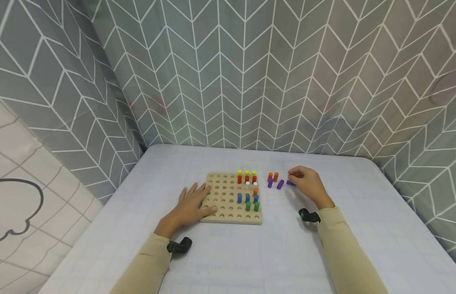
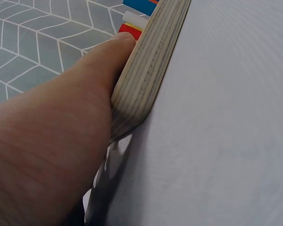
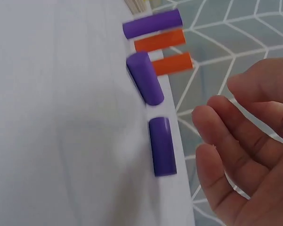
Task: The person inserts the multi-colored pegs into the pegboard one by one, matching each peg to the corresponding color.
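A wooden pegboard (image 1: 222,208) lies on the table. My left hand (image 1: 191,204) rests with spread fingers over its left edge, the thumb on the front left corner; in the left wrist view that thumb (image 2: 92,70) lies along the board's layered side (image 2: 153,61). To the board's right, my right hand (image 1: 308,183) hovers beside the loose pegs, fingers loosely bent. Nothing shows between its fingers in the right wrist view. Nearest to it lies a purple peg (image 3: 162,147); another purple peg (image 3: 146,79) lies beyond, then orange pegs (image 3: 160,41) and a third purple peg (image 3: 153,23).
Standing in the board's right-hand holes are yellow pegs (image 1: 247,172), red pegs (image 1: 247,179), white pegs (image 1: 247,185), one orange peg (image 1: 255,191), blue pegs (image 1: 248,198) and green pegs (image 1: 256,206). A patterned curtain (image 1: 242,81) hangs behind the white-covered table (image 1: 228,257).
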Tool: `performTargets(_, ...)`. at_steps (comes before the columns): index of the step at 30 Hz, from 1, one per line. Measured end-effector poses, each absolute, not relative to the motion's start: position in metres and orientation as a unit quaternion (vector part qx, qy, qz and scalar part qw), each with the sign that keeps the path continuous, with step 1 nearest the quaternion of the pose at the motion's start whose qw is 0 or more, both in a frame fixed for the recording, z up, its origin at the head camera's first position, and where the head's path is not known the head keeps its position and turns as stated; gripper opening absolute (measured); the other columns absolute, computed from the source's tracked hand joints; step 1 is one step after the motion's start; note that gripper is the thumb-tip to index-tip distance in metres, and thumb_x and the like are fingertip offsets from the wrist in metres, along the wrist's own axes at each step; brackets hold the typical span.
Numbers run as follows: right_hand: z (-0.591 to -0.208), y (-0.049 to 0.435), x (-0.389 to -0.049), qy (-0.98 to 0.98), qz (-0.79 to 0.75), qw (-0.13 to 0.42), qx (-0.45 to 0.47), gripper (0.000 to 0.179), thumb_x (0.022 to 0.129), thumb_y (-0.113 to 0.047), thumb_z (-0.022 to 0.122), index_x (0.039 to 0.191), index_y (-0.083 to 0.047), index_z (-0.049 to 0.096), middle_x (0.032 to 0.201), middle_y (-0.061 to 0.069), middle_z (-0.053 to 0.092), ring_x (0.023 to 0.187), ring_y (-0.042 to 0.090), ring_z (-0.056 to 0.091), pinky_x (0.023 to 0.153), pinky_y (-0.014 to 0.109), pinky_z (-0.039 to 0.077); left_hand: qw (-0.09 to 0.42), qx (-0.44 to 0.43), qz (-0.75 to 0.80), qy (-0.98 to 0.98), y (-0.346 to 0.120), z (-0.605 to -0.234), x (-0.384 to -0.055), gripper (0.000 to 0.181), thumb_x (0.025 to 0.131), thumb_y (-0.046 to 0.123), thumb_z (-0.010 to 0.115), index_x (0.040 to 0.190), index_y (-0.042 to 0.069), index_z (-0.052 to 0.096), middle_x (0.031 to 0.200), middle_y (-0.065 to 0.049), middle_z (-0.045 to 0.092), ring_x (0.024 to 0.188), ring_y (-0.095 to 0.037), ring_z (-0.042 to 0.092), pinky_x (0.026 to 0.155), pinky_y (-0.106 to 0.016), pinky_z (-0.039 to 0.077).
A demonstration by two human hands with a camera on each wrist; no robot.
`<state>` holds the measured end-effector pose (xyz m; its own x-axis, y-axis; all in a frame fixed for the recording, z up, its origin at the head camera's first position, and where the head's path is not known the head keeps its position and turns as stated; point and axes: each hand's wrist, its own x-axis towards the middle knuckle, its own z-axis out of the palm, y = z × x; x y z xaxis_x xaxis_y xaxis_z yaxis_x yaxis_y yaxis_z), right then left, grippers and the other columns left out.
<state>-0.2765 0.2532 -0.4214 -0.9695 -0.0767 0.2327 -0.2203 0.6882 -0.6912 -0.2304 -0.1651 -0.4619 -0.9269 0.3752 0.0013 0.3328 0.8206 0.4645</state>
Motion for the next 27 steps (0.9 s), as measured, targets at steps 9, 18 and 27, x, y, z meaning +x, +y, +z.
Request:
performTargets(9,-0.433,0.264,-0.282,-0.916,0.392,0.075,0.046,0.025,0.096,-0.013,0.066,0.115,0.003,0.070,0.113,0.020,0.070,0.107,0.037,0.063,0.093,0.051,0.049,0.039,0.191,0.238,0.952,-0.165,-0.466,-0.230,0.093,0.089,0.073,0.054,0.160,0.018,0.028,0.165,-0.008,0.022,0.153,-0.035,0.002,0.118,-0.060,-0.007)
performTargets(18,-0.441,0.265,-0.286,-0.930,0.360,0.046,0.051,0.024,0.094,-0.010,0.067,0.115,-0.001,0.072,0.113,0.019,0.070,0.107,0.036,0.061,0.093,0.052,0.048,0.038,0.190,0.233,0.953,-0.166,-0.466,-0.231,0.094,0.089,0.074,0.053,0.160,0.018,0.027,0.165,-0.008,0.020,0.153,-0.035,0.002,0.118,-0.060,-0.007)
performTargets(27,-0.443,0.263,-0.285,-0.939,0.334,0.050,0.068,0.023,0.090,-0.004,0.067,0.113,-0.002,0.073,0.107,0.017,0.073,0.098,0.033,0.067,0.086,0.050,0.052,0.042,0.190,0.236,0.952,-0.166,-0.466,-0.232,0.094,0.089,0.074,0.053,0.160,0.018,0.027,0.165,-0.008,0.020,0.153,-0.034,0.002,0.118,-0.060,-0.007)
